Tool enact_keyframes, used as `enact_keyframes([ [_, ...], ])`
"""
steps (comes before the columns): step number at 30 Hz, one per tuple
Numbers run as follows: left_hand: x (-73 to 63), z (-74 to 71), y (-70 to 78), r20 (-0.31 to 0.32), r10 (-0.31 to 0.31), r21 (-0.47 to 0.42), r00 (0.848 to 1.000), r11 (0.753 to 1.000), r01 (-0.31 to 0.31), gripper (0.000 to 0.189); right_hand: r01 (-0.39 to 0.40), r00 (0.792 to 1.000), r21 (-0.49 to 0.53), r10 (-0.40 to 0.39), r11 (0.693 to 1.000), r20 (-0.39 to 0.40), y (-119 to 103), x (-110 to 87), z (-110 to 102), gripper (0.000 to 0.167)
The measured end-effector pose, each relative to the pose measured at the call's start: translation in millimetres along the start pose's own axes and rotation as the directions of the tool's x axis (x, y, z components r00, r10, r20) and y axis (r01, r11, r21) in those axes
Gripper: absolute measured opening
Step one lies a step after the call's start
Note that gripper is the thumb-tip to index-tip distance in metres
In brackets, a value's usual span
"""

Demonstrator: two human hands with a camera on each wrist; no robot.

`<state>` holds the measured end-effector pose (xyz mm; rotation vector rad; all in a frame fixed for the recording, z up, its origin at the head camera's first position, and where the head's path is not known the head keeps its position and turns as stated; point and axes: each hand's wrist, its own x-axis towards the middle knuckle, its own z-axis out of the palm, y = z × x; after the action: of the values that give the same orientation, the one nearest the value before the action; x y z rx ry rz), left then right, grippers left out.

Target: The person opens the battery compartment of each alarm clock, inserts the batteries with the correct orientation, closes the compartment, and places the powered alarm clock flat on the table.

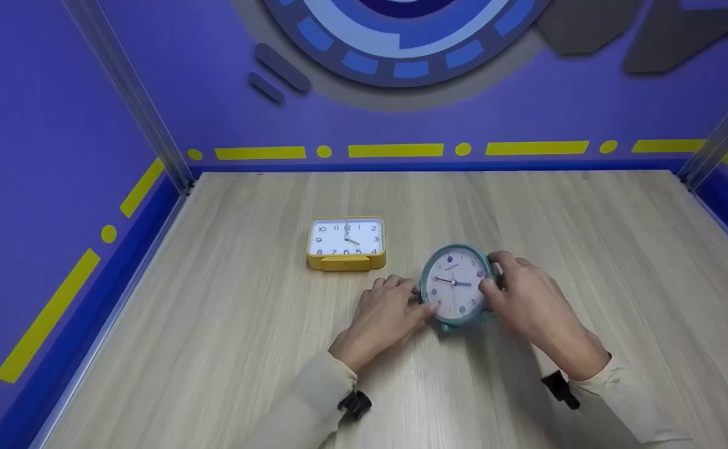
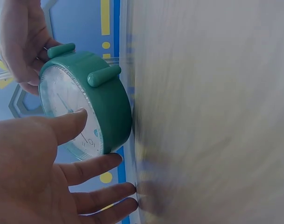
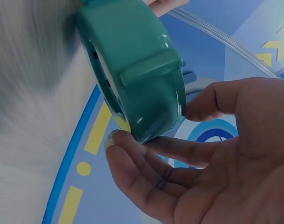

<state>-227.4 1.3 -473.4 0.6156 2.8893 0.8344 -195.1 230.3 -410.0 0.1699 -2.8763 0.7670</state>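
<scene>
A round teal alarm clock (image 1: 454, 299) with a white face is held between both hands, its face turned up toward the head camera. My left hand (image 1: 386, 315) is at its left edge. In the left wrist view the thumb (image 2: 76, 122) lies over the dial, the index fingertip is at the rim and the other fingers stretch toward the tabletop. On the opposite edge my right hand (image 1: 529, 299) pinches the rim, thumb on the front and fingers behind. The right wrist view shows the teal casing (image 3: 132, 42) and a stubby foot (image 3: 151, 67).
A yellow rectangular clock (image 1: 346, 263) with a white dial stands behind and left of the teal one. Both are on a pale wood-grain table (image 1: 245, 324). Blue panels (image 1: 526, 112) with yellow markings enclose the back and sides.
</scene>
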Motion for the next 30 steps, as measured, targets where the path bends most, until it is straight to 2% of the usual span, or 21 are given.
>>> enact_keyframes([
  [3,0.2,-0.1,-0.1,-0.002,-0.007,-0.008,1.000,1.000,0.007,0.049,0.012,1.000,-0.035,-0.013,0.999,-0.020,1,-1.0,4,0.038],
  [8,0.2,-0.8,0.3,0.007,-0.024,-0.017,1.000,1.000,0.024,0.057,0.086,0.994,-0.098,-0.092,0.991,-0.061,4,-2.4,9,0.035],
  [11,0.7,-0.7,0.7,0.011,-0.036,-0.017,0.999,0.999,0.036,0.059,0.108,0.991,-0.134,-0.117,0.985,-0.059,6,-2.6,10,0.033],
  [19,1.9,-0.8,0.8,-0.005,-0.029,0.019,1.000,0.999,0.030,0.059,0.103,0.995,-0.153,-0.104,0.983,0.002,11,0.6,14,0.033],
  [30,1.2,-1.4,-0.2,-0.016,-0.022,0.023,1.000,0.999,0.022,0.056,0.035,0.995,-0.137,-0.021,0.990,0.102,13,3.9,18,0.035],
])
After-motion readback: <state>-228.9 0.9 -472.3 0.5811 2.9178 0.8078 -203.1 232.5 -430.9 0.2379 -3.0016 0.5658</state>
